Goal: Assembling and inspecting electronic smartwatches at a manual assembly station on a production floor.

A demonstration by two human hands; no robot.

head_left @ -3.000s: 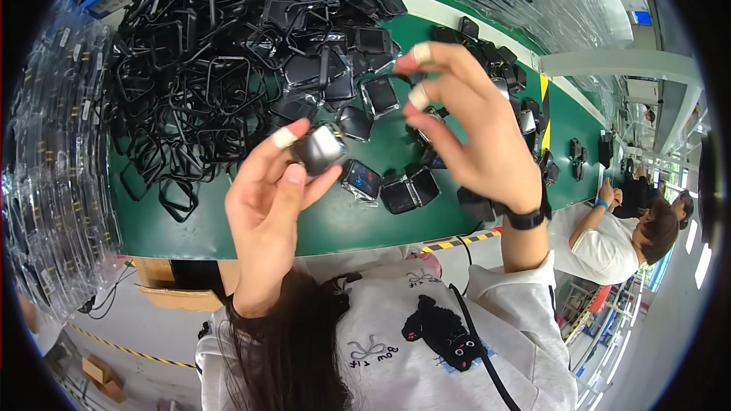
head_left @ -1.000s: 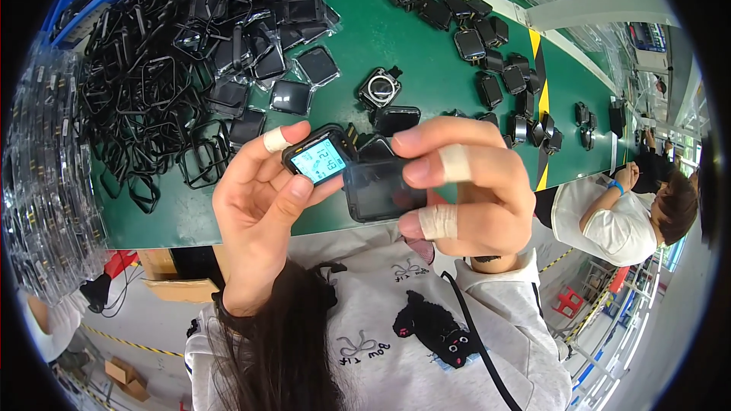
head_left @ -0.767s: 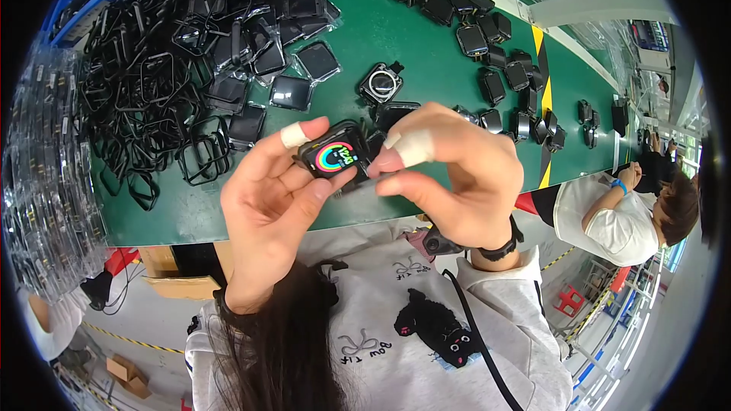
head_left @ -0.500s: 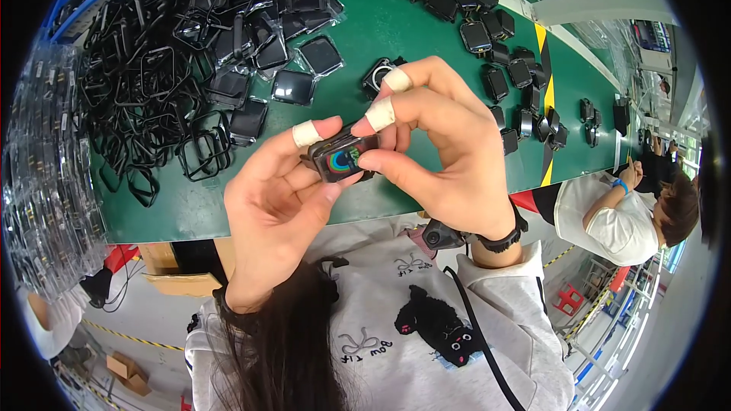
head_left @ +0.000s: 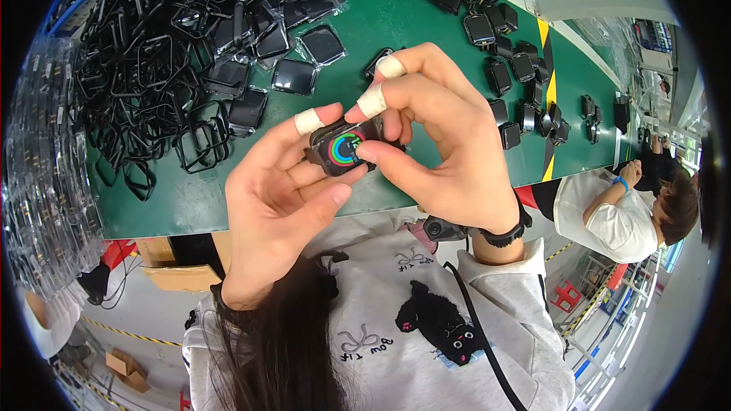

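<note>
Above the near edge of the bench, both hands hold a black smartwatch without a strap, its lit screen showing coloured rings. My left hand supports it from the left: its index fingertip is at the top edge, other fingers lie underneath, and its thumb stands off below. My right hand is closed on the right side, the thumb pressed on the screen and bent fingers at the top edge. White tape wraps several fingertips. Another dark watch lies partly hidden behind the right fingers.
A heap of black rectangular frames covers the bench's left side, with film-wrapped dark rectangular pieces beside it. Several black watches lie toward the right near a yellow-black tape strip. Another person sits at far right.
The lit screen has gone from one with a rainbow arc and digits to one with coloured rings. The watch has risen slightly, and my left thumb has come off its lower edge.
</note>
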